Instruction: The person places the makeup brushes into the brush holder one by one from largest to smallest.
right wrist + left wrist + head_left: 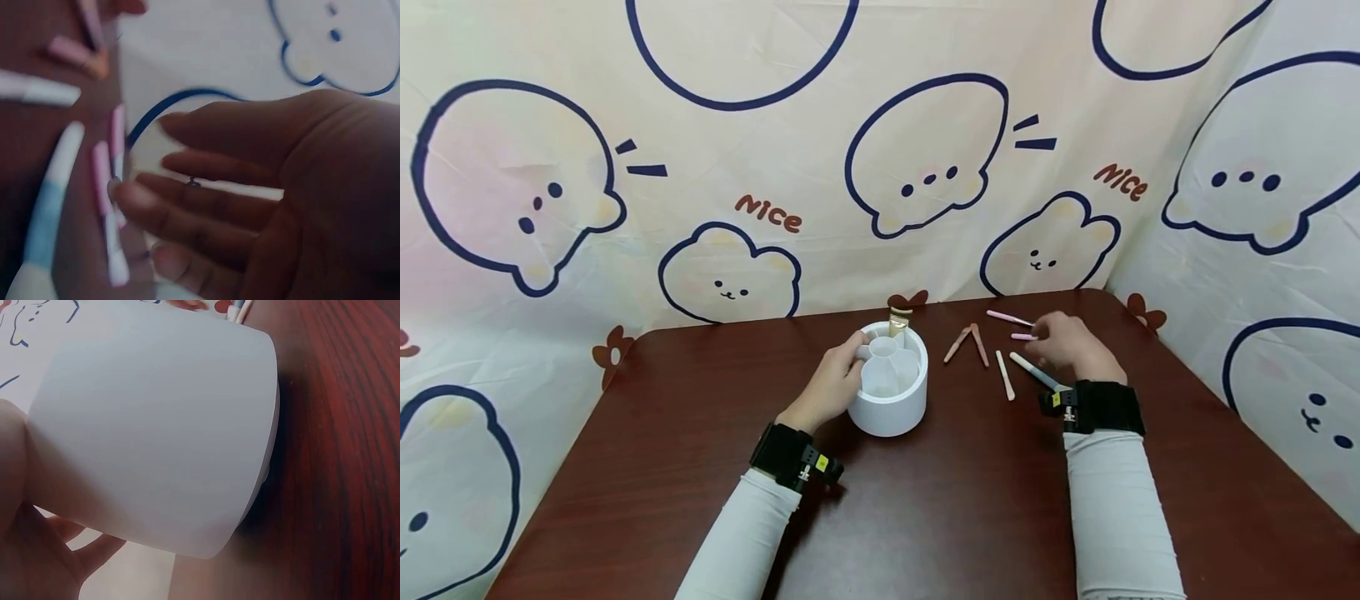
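Observation:
My left hand point(829, 385) grips the rim of a round white organizer point(889, 414) with divided compartments inside. Its smooth outer wall point(156, 431) fills much of the left wrist view, with thumb and fingers at its left side. A gold-coloured piece point(898, 321) stands up in the organizer's back compartment. Over the right part of the table, my right hand point(1070, 343) reaches toward two slim pink-and-white makeup brushes point(101, 181). Its fingers are spread and loosely bent, with nothing between them. A blue-and-white brush point(1036, 369) lies just left of this hand.
Several other brushes lie between the organizer and my right hand: a white one point(1005, 375) and two brownish-pink ones point(979, 345) whose ends meet. The dark brown table point(925, 517) ends at a cloth backdrop point(850, 267) with printed cartoon bears behind and on both sides.

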Demonstrator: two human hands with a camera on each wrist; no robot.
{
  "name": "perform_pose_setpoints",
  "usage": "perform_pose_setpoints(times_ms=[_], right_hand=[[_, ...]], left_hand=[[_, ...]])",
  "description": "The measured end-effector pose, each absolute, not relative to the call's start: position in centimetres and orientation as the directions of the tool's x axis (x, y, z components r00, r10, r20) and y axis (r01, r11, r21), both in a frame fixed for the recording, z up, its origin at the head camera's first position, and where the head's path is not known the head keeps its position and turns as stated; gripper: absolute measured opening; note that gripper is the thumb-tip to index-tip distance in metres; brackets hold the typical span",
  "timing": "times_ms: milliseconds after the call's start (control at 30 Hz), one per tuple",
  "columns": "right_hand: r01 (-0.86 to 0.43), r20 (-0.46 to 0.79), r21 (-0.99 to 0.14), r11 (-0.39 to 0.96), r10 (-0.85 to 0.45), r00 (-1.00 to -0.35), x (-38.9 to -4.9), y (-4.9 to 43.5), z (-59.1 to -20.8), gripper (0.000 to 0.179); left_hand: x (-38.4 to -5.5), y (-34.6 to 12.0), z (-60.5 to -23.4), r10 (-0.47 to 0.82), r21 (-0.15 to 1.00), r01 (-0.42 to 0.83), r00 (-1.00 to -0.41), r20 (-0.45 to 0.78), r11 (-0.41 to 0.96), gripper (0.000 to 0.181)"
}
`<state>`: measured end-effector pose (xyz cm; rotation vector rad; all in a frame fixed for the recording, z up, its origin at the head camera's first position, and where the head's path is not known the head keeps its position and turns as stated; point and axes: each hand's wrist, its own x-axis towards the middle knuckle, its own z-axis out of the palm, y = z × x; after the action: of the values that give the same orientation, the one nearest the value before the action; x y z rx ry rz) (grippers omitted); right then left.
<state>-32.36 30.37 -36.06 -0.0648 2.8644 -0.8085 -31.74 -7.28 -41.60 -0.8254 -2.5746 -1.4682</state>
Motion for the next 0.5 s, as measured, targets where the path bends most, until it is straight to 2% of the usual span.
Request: perform_pose_setpoints(times_ms=[167, 333, 500], right_hand=[[0.091, -0.288, -0.549, 0.831, -0.086, -0.954, -32.4, 31.5, -37.7, 0.043], [0.124, -0.308, -0.561, 0.818, -0.068, -0.949, -32.7, 31.3, -38.3, 0.037], [0.098, -0.28, -0.525, 0.845, -0.063, -0.958, -33.0, 31.2, -38.5, 0.035]], left_hand=[[-31.7, -7.2, -41.7, 0.423, 0.777, 0.482, -0.852, 0.308, 0.405, 0.02], [-31.7, -7.2, -41.7, 0.42, 0.762, 0.505, -0.843, 0.335, 0.405, 0.019], [-31.8, -7.3, -41.6, 0.422, 0.766, 0.499, -0.846, 0.327, 0.405, 0.02]])
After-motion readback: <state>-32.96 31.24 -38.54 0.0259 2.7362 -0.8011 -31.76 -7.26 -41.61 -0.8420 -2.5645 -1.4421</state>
